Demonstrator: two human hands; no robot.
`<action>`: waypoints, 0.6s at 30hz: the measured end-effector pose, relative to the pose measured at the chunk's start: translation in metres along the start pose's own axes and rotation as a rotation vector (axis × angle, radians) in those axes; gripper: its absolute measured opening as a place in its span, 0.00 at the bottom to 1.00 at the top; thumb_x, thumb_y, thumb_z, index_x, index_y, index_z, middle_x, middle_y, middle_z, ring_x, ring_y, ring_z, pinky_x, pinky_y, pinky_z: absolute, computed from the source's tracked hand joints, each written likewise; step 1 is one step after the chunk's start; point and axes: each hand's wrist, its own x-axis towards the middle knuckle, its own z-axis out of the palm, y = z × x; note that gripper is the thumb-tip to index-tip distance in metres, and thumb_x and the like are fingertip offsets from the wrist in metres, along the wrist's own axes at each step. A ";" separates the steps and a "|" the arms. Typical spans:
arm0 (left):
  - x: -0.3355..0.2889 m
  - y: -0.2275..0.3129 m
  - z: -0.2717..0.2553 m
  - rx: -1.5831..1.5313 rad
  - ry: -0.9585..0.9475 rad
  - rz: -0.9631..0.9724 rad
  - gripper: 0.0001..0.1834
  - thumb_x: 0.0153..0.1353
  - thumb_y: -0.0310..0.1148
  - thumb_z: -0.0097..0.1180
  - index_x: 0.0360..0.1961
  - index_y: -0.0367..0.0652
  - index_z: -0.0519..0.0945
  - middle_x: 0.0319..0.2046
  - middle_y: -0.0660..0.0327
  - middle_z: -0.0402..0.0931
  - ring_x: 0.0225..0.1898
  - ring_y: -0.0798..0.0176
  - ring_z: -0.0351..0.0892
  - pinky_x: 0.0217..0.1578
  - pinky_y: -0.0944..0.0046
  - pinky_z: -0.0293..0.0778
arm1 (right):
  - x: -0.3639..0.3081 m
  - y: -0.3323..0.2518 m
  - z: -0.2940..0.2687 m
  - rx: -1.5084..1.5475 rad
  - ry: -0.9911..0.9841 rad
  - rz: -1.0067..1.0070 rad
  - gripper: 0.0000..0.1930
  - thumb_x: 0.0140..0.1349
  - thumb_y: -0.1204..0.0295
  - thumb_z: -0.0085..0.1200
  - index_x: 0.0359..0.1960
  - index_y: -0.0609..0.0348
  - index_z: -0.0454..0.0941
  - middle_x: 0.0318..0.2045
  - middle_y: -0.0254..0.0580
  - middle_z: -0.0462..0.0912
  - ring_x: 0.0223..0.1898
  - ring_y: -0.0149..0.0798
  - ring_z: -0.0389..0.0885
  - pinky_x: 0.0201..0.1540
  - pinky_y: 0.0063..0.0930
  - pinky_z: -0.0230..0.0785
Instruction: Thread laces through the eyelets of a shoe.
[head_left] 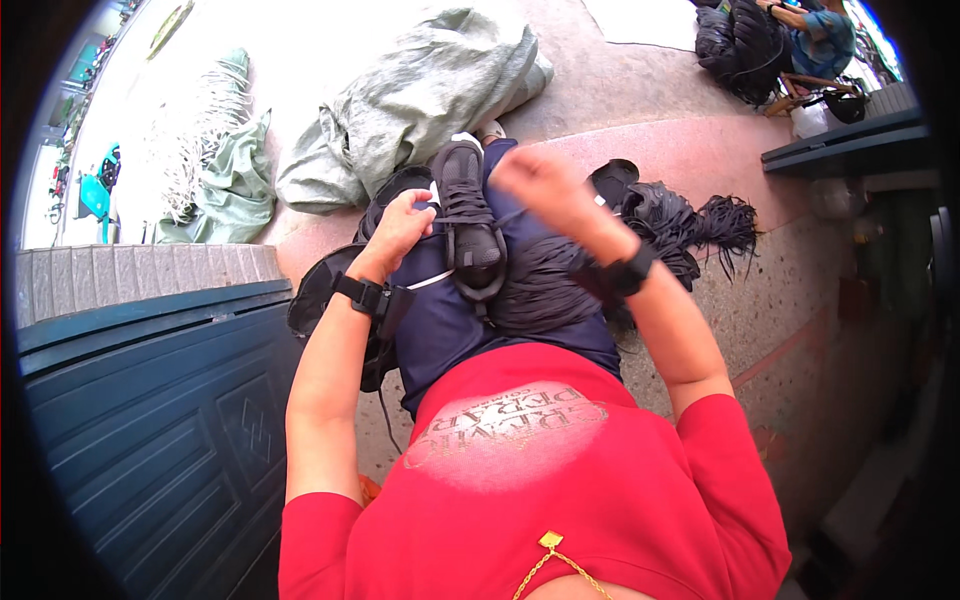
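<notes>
A black sneaker upper [462,205] with laces across its front lies lengthwise over my lap, its toe end toward me. My left hand [402,228] is at its left edge, fingers curled and thumb and forefinger close together. What they pinch, if anything, is too small to make out. My right hand [548,195] is raised to the right of the shoe and smeared by motion, so its fingers are unclear. Under my right wrist, a thick bundle of black shoelaces [540,288] rests on my right thigh.
More black shoe pieces [325,290] are piled by my left leg. Loose black laces [690,225] lie on the right. Ahead are a large grey-green sack [410,100] and white strands on a green sack [235,195]. A blue door [160,400] stands left; another person [822,45] sits far right.
</notes>
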 end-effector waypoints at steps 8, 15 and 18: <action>-0.005 -0.003 -0.001 -0.073 0.024 0.015 0.20 0.52 0.26 0.48 0.48 0.35 0.67 0.19 0.64 0.71 0.23 0.73 0.68 0.28 0.74 0.64 | -0.038 0.043 0.099 -0.663 -0.048 -0.056 0.05 0.49 0.70 0.47 0.25 0.57 0.74 0.22 0.45 0.77 0.26 0.44 0.78 0.29 0.35 0.70; -0.006 -0.002 0.001 -0.092 0.040 0.048 0.19 0.53 0.26 0.47 0.48 0.35 0.66 0.20 0.63 0.72 0.23 0.73 0.69 0.28 0.73 0.65 | -0.031 0.049 0.112 -0.952 -0.125 -0.271 0.03 0.49 0.74 0.45 0.22 0.58 0.70 0.19 0.42 0.75 0.21 0.39 0.78 0.22 0.29 0.70; -0.007 0.000 0.002 -0.101 0.045 0.027 0.19 0.53 0.26 0.47 0.48 0.35 0.67 0.20 0.63 0.71 0.23 0.73 0.69 0.29 0.74 0.65 | -0.030 0.039 0.105 -1.053 -0.249 -0.317 0.04 0.49 0.72 0.45 0.22 0.58 0.71 0.20 0.42 0.74 0.21 0.38 0.78 0.22 0.30 0.70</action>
